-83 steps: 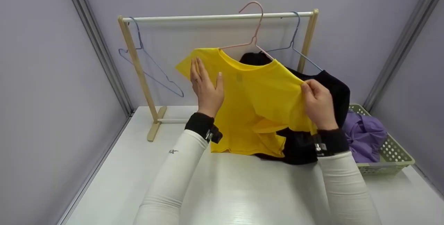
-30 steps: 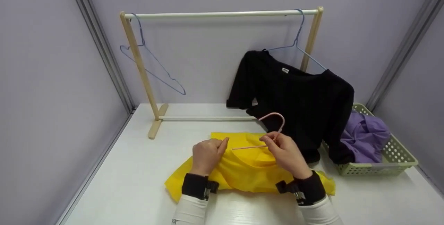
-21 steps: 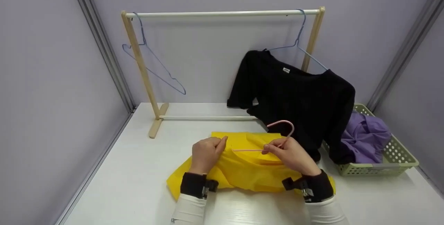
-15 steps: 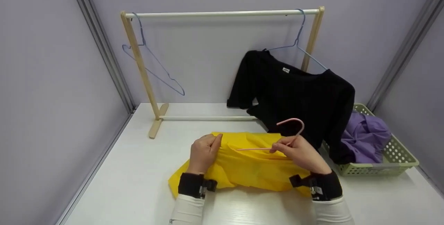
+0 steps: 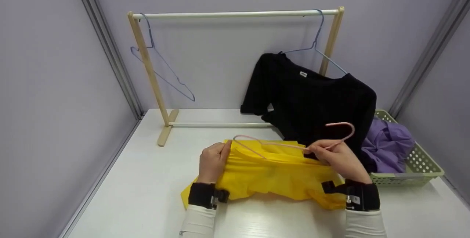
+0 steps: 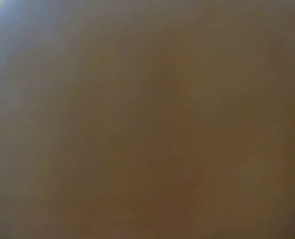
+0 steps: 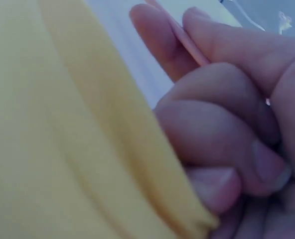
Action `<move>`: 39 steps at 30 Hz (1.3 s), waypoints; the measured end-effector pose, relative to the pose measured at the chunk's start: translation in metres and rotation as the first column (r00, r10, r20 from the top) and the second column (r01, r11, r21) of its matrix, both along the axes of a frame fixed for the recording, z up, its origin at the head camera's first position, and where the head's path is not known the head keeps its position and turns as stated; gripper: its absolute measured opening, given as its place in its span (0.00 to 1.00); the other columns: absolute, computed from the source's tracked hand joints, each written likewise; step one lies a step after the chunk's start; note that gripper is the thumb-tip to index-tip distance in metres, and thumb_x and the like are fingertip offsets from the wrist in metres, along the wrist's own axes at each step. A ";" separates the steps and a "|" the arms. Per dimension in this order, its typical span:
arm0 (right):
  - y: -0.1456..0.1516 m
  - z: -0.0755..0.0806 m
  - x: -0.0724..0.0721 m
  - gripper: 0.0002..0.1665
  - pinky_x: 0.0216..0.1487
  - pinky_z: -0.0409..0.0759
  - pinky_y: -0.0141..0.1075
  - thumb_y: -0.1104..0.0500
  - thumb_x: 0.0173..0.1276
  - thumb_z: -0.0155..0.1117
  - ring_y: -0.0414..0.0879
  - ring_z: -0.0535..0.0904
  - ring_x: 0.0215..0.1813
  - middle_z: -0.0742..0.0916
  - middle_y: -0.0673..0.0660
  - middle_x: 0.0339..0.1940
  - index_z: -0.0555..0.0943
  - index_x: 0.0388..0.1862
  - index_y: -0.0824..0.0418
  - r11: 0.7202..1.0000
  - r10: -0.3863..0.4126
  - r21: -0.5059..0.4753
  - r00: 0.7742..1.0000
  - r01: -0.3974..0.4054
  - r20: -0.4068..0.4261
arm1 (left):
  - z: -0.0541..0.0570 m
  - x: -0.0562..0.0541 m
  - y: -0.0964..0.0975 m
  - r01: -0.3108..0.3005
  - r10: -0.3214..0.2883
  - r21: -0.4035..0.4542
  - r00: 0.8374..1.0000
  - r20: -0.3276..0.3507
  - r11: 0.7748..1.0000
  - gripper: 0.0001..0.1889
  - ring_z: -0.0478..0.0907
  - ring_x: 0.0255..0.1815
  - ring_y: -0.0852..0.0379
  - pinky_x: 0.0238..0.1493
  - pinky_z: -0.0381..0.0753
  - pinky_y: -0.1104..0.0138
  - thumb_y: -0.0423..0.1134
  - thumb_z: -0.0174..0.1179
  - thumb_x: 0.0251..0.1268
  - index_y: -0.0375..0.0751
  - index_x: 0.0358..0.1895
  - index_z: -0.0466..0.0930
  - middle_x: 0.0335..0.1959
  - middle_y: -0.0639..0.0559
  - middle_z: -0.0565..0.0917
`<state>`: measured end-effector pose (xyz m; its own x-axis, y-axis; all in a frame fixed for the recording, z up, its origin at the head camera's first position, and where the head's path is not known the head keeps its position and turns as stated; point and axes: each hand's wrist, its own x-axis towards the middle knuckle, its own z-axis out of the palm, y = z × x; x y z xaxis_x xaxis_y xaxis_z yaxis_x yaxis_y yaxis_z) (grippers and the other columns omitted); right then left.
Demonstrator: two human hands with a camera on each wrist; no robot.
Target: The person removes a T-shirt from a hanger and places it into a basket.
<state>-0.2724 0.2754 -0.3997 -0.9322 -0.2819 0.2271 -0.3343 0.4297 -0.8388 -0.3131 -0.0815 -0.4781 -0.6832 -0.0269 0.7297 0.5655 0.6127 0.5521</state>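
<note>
- While the left hand (image 5: 214, 162) grips the yellow shirt (image 5: 273, 181) with curled fingers, that garment lies bunched on the white table (image 5: 139, 183), between its left and right edges.
- The right hand (image 5: 339, 157) pinches the pink hanger (image 5: 282, 145) between thumb and forefinger, its other fingers curled (the right wrist view shows them beside yellow cloth).
- The pink hanger's hook curves above the right hand; its rounded end arches just beside the left thumb, and its lower wire runs to the shirt's neckline.
- Along the table's far edge, the clothes rack (image 5: 149, 72) carries a blue hanger (image 5: 151, 41) at left and, at right, a second blue hanger (image 5: 315, 43) bearing a black shirt (image 5: 315, 98).
- Near the right edge, a green basket (image 5: 407, 179) holds purple cloth (image 5: 387, 146).
- Left wrist view: too blurred to read.
</note>
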 end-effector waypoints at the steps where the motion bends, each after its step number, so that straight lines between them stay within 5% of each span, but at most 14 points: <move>1: 0.000 0.000 0.001 0.14 0.33 0.73 0.31 0.56 0.80 0.59 0.46 0.69 0.23 0.74 0.53 0.19 0.88 0.45 0.63 0.999 -0.005 -0.033 1.000 0.005 -0.013 | -0.001 0.000 0.001 -0.003 0.003 -0.005 1.000 0.016 1.000 0.26 0.60 0.18 0.66 0.24 0.63 0.73 0.40 0.62 0.74 0.43 0.14 0.65 0.15 0.57 0.66; 6: -0.002 0.000 0.006 0.13 0.25 0.64 0.37 0.60 0.80 0.58 0.48 0.65 0.22 0.71 0.52 0.19 0.85 0.46 0.69 0.970 -0.024 -0.244 0.997 0.006 -0.069 | -0.004 0.000 0.002 -0.010 0.012 -0.011 0.995 0.102 1.000 0.28 0.54 0.18 0.67 0.24 0.57 0.74 0.43 0.61 0.76 0.45 0.14 0.62 0.16 0.62 0.57; 8: -0.003 0.000 0.007 0.11 0.26 0.60 0.40 0.66 0.80 0.55 0.50 0.63 0.23 0.70 0.54 0.20 0.82 0.45 0.73 0.920 0.023 -0.386 0.992 -0.071 -0.128 | -0.004 0.001 0.002 -0.014 0.015 -0.007 0.991 0.131 1.000 0.28 0.54 0.18 0.67 0.24 0.56 0.74 0.43 0.60 0.76 0.45 0.14 0.62 0.16 0.62 0.55; 13: -0.007 -0.001 0.004 0.13 0.27 0.53 0.41 0.71 0.82 0.45 0.51 0.57 0.24 0.67 0.56 0.22 0.78 0.44 0.74 0.703 0.180 -0.633 0.942 -0.324 -0.283 | -0.005 0.000 0.003 -0.006 0.009 -0.015 0.982 0.189 1.000 0.28 0.55 0.17 0.66 0.24 0.56 0.74 0.45 0.59 0.78 0.46 0.14 0.63 0.16 0.62 0.56; 17: -0.013 -0.001 0.004 0.14 0.27 0.51 0.38 0.67 0.84 0.44 0.48 0.54 0.24 0.64 0.55 0.23 0.78 0.43 0.68 0.574 0.178 -0.741 0.936 -0.349 -0.303 | -0.006 -0.001 0.004 -0.006 0.012 -0.023 0.968 0.249 1.000 0.28 0.56 0.17 0.65 0.25 0.57 0.73 0.47 0.57 0.79 0.47 0.14 0.65 0.15 0.61 0.57; 21: -0.019 -0.001 0.002 0.17 0.25 0.48 0.35 0.66 0.85 0.39 0.45 0.52 0.22 0.60 0.55 0.23 0.76 0.41 0.69 0.394 0.193 -0.818 0.908 -0.419 -0.373 | -0.005 -0.001 0.005 -0.012 0.018 -0.021 0.949 0.316 1.000 0.27 0.57 0.17 0.64 0.25 0.57 0.73 0.48 0.57 0.79 0.48 0.15 0.65 0.15 0.60 0.57; 23: -0.020 -0.001 0.001 0.18 0.24 0.47 0.34 0.65 0.86 0.37 0.44 0.52 0.21 0.59 0.54 0.23 0.75 0.40 0.69 0.332 0.180 -0.837 0.900 -0.435 -0.396 | -0.006 -0.002 0.005 -0.010 0.019 -0.030 0.945 0.328 1.000 0.27 0.57 0.17 0.64 0.24 0.56 0.73 0.48 0.57 0.79 0.49 0.15 0.65 0.15 0.61 0.57; 27: -0.020 -0.001 -0.001 0.21 0.22 0.43 0.32 0.63 0.87 0.34 0.42 0.49 0.19 0.56 0.52 0.21 0.74 0.40 0.71 0.163 0.174 -0.875 0.886 -0.456 -0.430 | -0.009 -0.004 0.004 -0.006 0.024 -0.054 0.939 0.342 0.998 0.28 0.54 0.16 0.63 0.23 0.53 0.72 0.48 0.56 0.79 0.50 0.14 0.62 0.14 0.61 0.55; 32: -0.018 -0.001 0.001 0.23 0.22 0.41 0.30 0.59 0.88 0.32 0.41 0.46 0.18 0.55 0.51 0.19 0.72 0.41 0.72 -0.080 0.160 -0.878 0.863 -0.472 -0.479 | -0.014 -0.005 0.002 -0.026 0.056 -0.079 0.915 0.400 0.997 0.28 0.55 0.16 0.62 0.23 0.54 0.72 0.48 0.56 0.79 0.50 0.14 0.63 0.13 0.60 0.55; 36: -0.017 0.002 0.005 0.26 0.22 0.40 0.30 0.54 0.89 0.29 0.41 0.46 0.17 0.54 0.50 0.18 0.70 0.39 0.70 -0.197 0.124 -0.866 0.864 -0.460 -0.487 | -0.017 -0.006 0.001 -0.049 0.098 -0.126 0.906 0.413 0.991 0.27 0.59 0.17 0.61 0.24 0.58 0.71 0.48 0.55 0.80 0.49 0.14 0.67 0.14 0.59 0.59; 39: -0.019 0.004 0.007 0.27 0.22 0.41 0.31 0.53 0.89 0.27 0.41 0.46 0.16 0.55 0.50 0.17 0.68 0.37 0.68 -0.232 0.072 -0.861 0.875 -0.452 -0.478 | -0.018 -0.006 0.000 -0.069 0.133 -0.170 0.907 0.400 0.983 0.27 0.61 0.17 0.60 0.23 0.61 0.70 0.47 0.56 0.80 0.48 0.14 0.70 0.13 0.58 0.62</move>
<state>-0.2649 0.2563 -0.3953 -0.7278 0.2183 0.6501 -0.3414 -0.9375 -0.0673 -0.3188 -0.0813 -0.4960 -0.9211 -0.0253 0.3884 0.2406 0.7474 0.6193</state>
